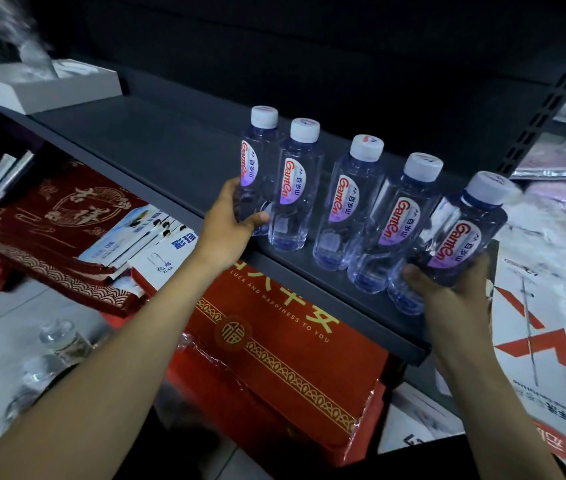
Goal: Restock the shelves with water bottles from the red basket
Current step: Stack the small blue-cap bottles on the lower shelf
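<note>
On the dark shelf (143,140) five water bottles (350,202) stand upright, caps up, in one slanting row that runs from far left to near right along the front edge. The leftmost bottle (257,161) is held low on its body by the left hand (226,230), thumb across the front and fingers curled behind. The rightmost bottle (465,230) sits in the grip of the right hand (447,289), which wraps its lower half; whether its base rests on the shelf or hangs just above it cannot be told. So both hands hold a bottle, one at each end of the row. What likely matters for the next move is that the bare shelf lies to the left of the row and behind it. The right end is already close to the shelf's near corner, so the left hand is the nearer one to the free room. Farther left on the shelf lies a white box (42,84), well apart from the row. Red gift boxes (292,358) fill the level below. The red basket is not in view.
</note>
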{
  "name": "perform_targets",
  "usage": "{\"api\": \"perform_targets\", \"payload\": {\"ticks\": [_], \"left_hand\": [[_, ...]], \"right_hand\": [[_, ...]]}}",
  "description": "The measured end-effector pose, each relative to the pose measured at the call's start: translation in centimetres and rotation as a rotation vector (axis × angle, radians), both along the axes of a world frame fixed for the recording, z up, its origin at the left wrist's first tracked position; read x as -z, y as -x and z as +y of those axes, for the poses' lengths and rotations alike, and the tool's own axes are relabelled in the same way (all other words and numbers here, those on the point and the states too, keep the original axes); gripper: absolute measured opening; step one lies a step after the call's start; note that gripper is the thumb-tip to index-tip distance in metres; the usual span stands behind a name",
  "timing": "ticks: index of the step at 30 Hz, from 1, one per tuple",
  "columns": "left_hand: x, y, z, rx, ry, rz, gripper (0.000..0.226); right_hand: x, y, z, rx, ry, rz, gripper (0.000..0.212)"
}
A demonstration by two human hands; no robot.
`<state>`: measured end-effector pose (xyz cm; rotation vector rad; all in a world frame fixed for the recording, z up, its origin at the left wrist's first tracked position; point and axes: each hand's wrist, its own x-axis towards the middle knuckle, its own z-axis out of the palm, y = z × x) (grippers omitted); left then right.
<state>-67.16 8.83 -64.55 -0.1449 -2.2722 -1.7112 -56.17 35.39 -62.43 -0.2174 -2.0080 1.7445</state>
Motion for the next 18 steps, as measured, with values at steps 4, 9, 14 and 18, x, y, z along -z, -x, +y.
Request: {"api": "perform_targets", "payload": {"ticks": [4,9,14,18], "left_hand": [[0.2,-0.2,1.0,0.018,0.005,-0.005,0.06],[0.6,-0.1,1.4,-0.022,0.034,-0.013,0.063],[0.8,-0.2,1.5,-0.033,0.052,-0.017,0.062],[0.5,-0.5,1.7,-0.011,0.038,-0.02,0.061]], "right_hand": [[0.2,0.0,-0.2,0.021,-0.013,0.004,0.057],[0.5,-0.1,0.0,-0.012,-0.026,0.001,0.055],[0.3,-0.4,-0.6,0.025,-0.05,-0.01,0.057],[-0.3,-0.5,-1.2,0.057,-0.048,0.019,0.06]]}}
